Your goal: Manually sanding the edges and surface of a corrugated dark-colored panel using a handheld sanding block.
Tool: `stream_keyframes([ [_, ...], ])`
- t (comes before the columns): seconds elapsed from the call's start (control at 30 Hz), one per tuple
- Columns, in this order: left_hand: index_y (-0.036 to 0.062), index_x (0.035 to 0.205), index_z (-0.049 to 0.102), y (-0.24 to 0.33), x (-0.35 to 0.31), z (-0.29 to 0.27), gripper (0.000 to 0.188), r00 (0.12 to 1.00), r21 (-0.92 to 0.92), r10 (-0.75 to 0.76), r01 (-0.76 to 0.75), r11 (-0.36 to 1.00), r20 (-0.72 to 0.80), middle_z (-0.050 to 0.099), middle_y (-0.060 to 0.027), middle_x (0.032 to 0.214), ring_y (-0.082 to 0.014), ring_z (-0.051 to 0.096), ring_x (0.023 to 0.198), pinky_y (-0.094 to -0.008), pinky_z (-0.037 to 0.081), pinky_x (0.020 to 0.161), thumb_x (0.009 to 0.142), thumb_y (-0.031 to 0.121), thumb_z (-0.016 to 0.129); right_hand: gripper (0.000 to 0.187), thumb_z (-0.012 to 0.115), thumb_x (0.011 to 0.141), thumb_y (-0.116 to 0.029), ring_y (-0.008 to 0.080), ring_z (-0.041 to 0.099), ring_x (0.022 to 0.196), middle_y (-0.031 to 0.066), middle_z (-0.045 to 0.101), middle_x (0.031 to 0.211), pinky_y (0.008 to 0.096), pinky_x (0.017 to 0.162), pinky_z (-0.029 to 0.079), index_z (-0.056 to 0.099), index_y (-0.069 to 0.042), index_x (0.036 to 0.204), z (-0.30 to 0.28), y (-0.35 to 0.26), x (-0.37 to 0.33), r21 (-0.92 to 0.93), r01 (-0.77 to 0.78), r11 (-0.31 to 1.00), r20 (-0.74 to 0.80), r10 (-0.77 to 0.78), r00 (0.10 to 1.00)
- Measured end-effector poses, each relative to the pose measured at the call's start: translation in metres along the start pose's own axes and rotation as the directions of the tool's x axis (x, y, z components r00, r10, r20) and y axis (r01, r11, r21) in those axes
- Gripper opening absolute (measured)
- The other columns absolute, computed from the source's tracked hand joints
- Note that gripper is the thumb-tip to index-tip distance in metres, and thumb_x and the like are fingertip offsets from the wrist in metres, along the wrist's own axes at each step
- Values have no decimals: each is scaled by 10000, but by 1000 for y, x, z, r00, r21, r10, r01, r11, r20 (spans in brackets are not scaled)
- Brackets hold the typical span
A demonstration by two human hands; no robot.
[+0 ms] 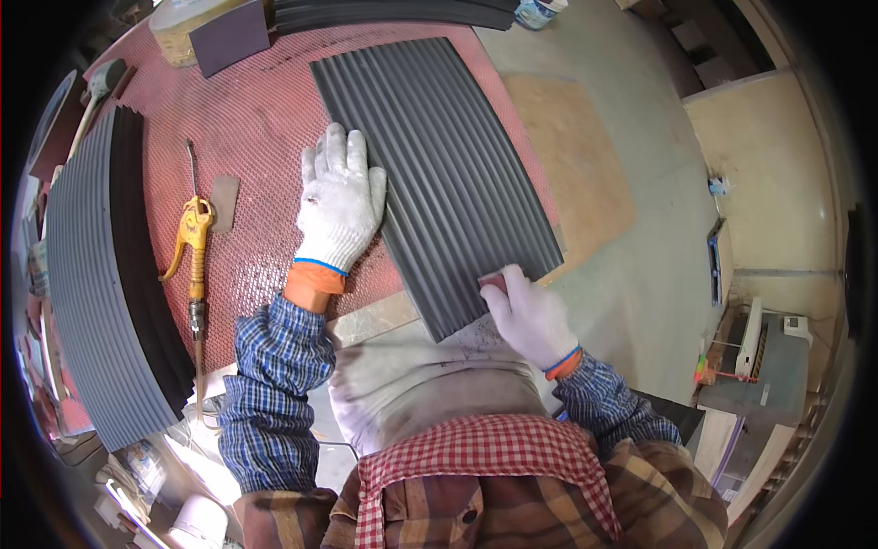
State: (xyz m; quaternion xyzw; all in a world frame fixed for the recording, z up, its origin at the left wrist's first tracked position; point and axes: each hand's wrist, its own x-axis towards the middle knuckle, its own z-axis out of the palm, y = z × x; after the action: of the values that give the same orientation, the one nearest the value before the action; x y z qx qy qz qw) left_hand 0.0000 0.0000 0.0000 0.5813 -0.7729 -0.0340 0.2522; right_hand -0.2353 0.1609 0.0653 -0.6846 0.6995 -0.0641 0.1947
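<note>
A dark grey ribbed panel (pixel 430 165) lies slantwise on the red textured mat (pixel 265 110), its near end jutting past the mat toward my lap. My left hand (pixel 340 197), in a white knit glove, rests flat along the panel's left edge, fingers stretched out, thumb against that edge. At the panel's near right corner, my gloved right hand (pixel 532 316) pinches a small reddish-brown piece (pixel 494 280), which looks like folded sandpaper or a sanding pad; most of it is hidden by the fingers. Dark specks dot the cloth over my lap below the panel's end.
A yellow air blow gun (pixel 194 229) with a hose lies left of my left hand, beside a flat grey-brown piece (pixel 224 202). Farther left stands a stack of ribbed panels (pixel 87 265). A tape-like roll (pixel 178 32) and another ribbed panel (pixel 393 13) sit at the far edge.
</note>
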Motion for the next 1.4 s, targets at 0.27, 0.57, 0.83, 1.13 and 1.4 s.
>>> stream_keyframes([
  [0.27, -87, 1423, 452, 3, 3, -1, 573, 1000, 0, 25, -25, 1000, -1, 425, -354, 1481, -466, 419, 1404, -565, 273, 1209, 983, 266, 557, 298, 543, 991, -370, 423, 701, 814, 193, 723, 858, 549, 751, 541, 610, -87, 1057, -19, -53, 174, -165, 76, 983, -35, -83, 996],
  [0.57, -86, 1432, 455, 5, 3, -4, 631, 999, -75, -3, 6, 997, 42, 409, -344, 1499, -458, 414, 1407, -577, 256, 1209, 929, 253, 631, 477, 514, 962, -394, 424, 643, 1144, 265, 681, 1201, 495, 1002, 499, 673, -6, 1190, -33, -113, 354, -205, 126, 971, -69, -143, 987],
  [0.83, -75, 1447, 456, 5, 1, -5, 649, 998, -19, -17, 18, 1000, 61, 415, -322, 1514, -448, 414, 1411, -554, 242, 1217, 938, 307, 585, 508, 498, 975, -396, 436, 627, 1174, 286, 657, 1240, 503, 1028, 481, 637, 1, 1258, -32, -123, 375, -178, 154, 972, -59, -167, 984],
  [1.13, -68, 1427, 447, 3, 4, 0, 593, 1000, -7, 7, -8, 1000, -19, 441, -328, 1479, -446, 460, 1375, -558, 294, 1196, 950, 257, 585, 303, 554, 983, -386, 418, 696, 890, 191, 731, 928, 542, 805, 531, 626, -117, 1102, -16, -46, 174, -73, 114, 991, -42, -117, 992],
  [1.4, -32, 1440, 438, 5, 10, -5, 548, 999, 21, -9, 9, 1000, 44, 422, -302, 1509, -484, 406, 1399, -555, 289, 1203, 996, 281, 512, 232, 610, 986, -302, 379, 703, 716, 164, 724, 823, 488, 630, 554, 614, -93, 1084, -6, 6, -16, 5, 60, 998, -96, -60, 994],
])
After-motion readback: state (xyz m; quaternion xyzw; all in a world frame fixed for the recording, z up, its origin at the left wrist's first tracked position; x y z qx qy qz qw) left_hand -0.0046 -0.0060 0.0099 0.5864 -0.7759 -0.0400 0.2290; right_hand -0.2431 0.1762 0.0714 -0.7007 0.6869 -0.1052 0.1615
